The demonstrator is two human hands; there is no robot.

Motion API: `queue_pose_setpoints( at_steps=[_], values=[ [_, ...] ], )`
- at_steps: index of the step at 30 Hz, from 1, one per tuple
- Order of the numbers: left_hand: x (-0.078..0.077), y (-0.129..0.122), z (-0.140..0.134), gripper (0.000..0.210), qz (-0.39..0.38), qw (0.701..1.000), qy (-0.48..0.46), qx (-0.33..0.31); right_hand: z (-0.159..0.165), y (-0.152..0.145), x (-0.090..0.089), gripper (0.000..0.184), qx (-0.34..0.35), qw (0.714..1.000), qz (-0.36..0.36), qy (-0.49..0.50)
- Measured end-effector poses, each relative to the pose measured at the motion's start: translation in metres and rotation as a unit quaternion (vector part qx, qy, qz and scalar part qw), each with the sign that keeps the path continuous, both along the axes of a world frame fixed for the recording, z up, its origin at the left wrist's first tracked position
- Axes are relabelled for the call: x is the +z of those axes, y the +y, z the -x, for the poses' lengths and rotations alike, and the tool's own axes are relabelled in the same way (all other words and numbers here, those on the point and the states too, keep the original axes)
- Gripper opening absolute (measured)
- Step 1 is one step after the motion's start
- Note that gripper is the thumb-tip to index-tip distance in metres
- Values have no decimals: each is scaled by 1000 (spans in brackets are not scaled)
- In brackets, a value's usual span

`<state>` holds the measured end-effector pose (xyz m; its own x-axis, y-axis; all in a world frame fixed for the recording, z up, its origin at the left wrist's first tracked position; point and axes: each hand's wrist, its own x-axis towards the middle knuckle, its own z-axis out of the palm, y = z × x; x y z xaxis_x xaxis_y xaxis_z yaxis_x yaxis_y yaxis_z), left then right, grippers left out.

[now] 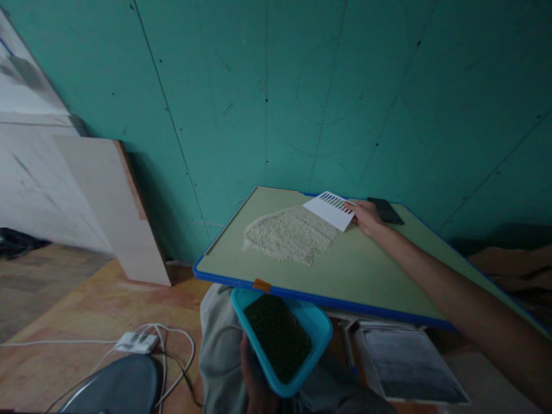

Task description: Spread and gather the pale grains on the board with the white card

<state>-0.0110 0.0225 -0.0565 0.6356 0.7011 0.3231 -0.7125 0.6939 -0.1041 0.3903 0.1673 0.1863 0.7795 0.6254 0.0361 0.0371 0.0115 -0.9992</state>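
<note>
The right hand (366,217) rests on the far part of the tabletop (366,276), touching a card (331,210) that lies just to its left. A phone (385,210) lies just to its right. Left of the card, a heap of grains (290,234) is spread on the tabletop. The left hand (256,376) is below the tabletop's near edge, under a tray (317,325) filled with small beans (278,336). Right of the tray lies a tablet (407,365); well to its left, on the floor (99,310), a power strip (137,342).

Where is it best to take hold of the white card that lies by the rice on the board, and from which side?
Probably the white card by its right corner, from the right: that end is clear of the rice pile, and the right hand already touches there.
</note>
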Motion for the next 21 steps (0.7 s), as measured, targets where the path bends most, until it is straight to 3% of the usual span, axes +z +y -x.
queue_pose_setpoints(
  at_steps=[3,7,12,14,18,21],
  values=[
    [-1,2,0,41,-46,999,-12,9,-1,-1,1,22,-8,1000,0,-1],
    [3,-3,3,44,28,999,32,32,-2,-1,1,24,-19,1000,-3,2],
    [16,-5,5,47,89,993,78,14,-4,0,1,23,-31,999,-11,11],
    [19,-3,3,45,65,993,89,35,-5,1,0,24,-38,999,-14,16],
    [17,1,-1,51,-60,998,3,31,-12,4,-3,26,-51,998,-20,16],
    [12,1,-2,53,-53,997,16,47,-19,7,-6,22,-63,998,-21,6]
  ],
)
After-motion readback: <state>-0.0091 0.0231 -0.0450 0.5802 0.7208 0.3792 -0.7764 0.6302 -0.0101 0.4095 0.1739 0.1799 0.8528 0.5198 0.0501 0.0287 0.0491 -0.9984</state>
